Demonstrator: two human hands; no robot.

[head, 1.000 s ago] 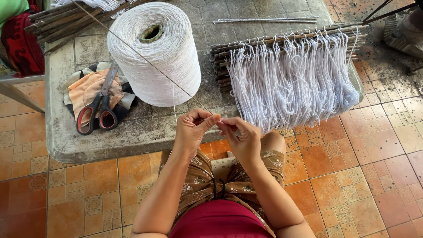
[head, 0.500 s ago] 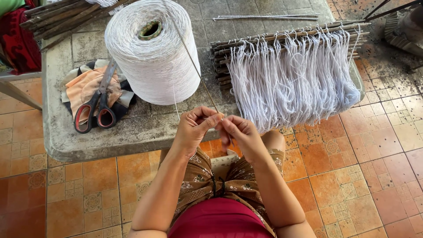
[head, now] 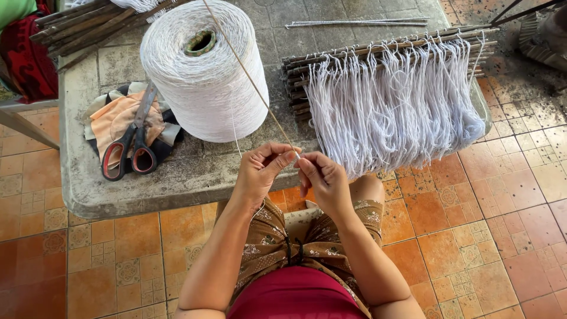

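Head view, hands: the left hand [head: 260,171] and the right hand [head: 323,180] meet fingertip to fingertip just over the near edge of the grey, stained stone-topped table [head: 195,177], above the person's lap
Left hand fingers: thumb and forefinger pinched tight on the lower end of a thin, straight brown stick [head: 251,80]; the other fingers curl loosely inward
Right hand fingers: curled, the tips pressed together at the same stick end, where a thin white thread [head: 235,139] seems to meet it; what exactly they grip is too small to tell
Thin stick: slants up and away from the fingertips, passing across the front of the big white cone of wound yarn [head: 204,71] and out past the top of the frame
Yarn cone: lies tilted on the table, its hollow green-rimmed core facing up; the thread drops from its side toward the left hand
Scissors: red-handled scissors [head: 133,142] rest on a heap of peach and dark cloth scraps [head: 118,121], just left of the cone
Finished sticks: a stack of dark sticks hung with white cut threads [head: 390,94] lies to the right of the hands, the threads falling over the table edge
Far corner: a bundle of bare dark sticks [head: 88,26] sits at the table's upper left
Floor: orange patterned tiles [head: 472,236] below
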